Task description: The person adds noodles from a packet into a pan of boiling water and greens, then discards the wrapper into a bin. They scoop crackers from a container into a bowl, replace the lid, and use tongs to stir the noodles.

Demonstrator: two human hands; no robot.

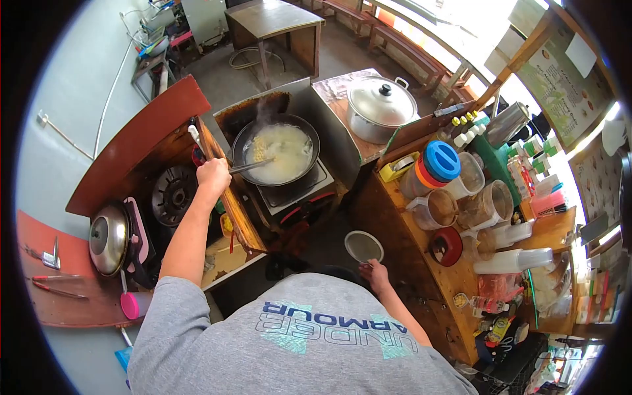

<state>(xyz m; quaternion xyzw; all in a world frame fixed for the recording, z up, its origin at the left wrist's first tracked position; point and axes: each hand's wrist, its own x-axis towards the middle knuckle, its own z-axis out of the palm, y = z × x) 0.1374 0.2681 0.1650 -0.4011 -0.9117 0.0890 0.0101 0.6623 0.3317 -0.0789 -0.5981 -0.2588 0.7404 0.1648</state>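
My left hand (pixel 214 176) is closed round the handle of a long grey cooking utensil (pixel 250 166). Its far end reaches into the dark wok (pixel 315 139), where its tip is hidden. Pale yellowish food (pixel 266 145), possibly noodles, lies in cloudy, steaming liquid in the wok, which stands on a stove (pixel 303 191). Low on the right, my right hand (pixel 376 276) grips the short handle of a round strainer (pixel 364 247). The strainer hangs in the air in front of my body, apart from the wok, and nothing shows in it.
A large lidded pot (pixel 378 122) stands right of the wok. At the left are a bare burner (pixel 174 196) and a lidded pan (pixel 108 238). The right counter (pixel 434 289) holds plastic jugs, a blue-lidded container (pixel 441 161) and stacked cups (pixel 513 261). A wooden board edge (pixel 230 197) runs beside my left hand.
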